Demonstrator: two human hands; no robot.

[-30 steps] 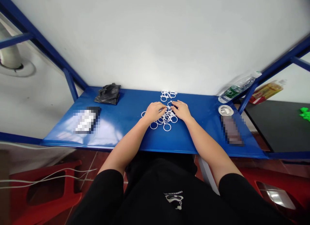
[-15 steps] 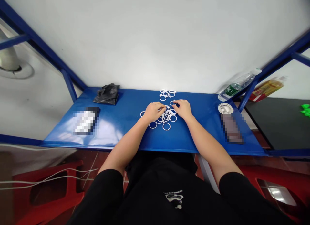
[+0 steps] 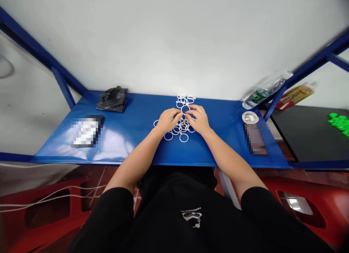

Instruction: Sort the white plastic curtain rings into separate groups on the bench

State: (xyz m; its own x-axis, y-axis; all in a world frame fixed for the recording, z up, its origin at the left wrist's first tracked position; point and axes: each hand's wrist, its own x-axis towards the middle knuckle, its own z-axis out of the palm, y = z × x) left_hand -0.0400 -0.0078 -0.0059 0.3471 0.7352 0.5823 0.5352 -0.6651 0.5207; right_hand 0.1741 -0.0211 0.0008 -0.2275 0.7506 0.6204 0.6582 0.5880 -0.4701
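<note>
A loose pile of white plastic rings point(image 3: 183, 131) lies in the middle of the blue table point(image 3: 136, 136), with a smaller cluster of white rings point(image 3: 184, 99) further back by the wall. My left hand point(image 3: 168, 120) and my right hand point(image 3: 199, 120) rest on the near pile, fingertips drawn together between them. Both pinch one white ring point(image 3: 185, 109) held just above the pile.
A crumpled black bag point(image 3: 112, 99) sits at the back left, a blurred dark flat thing point(image 3: 85, 131) at the front left. On the right stand a plastic water bottle point(image 3: 264, 91), a round metal lid point(image 3: 250, 117) and another blurred object point(image 3: 255, 138). Red stools point(image 3: 40, 216) stand below.
My hands have closed in toward each other and now pinch one ring between them. The view has shifted a little, so everything sits slightly further left and higher.
</note>
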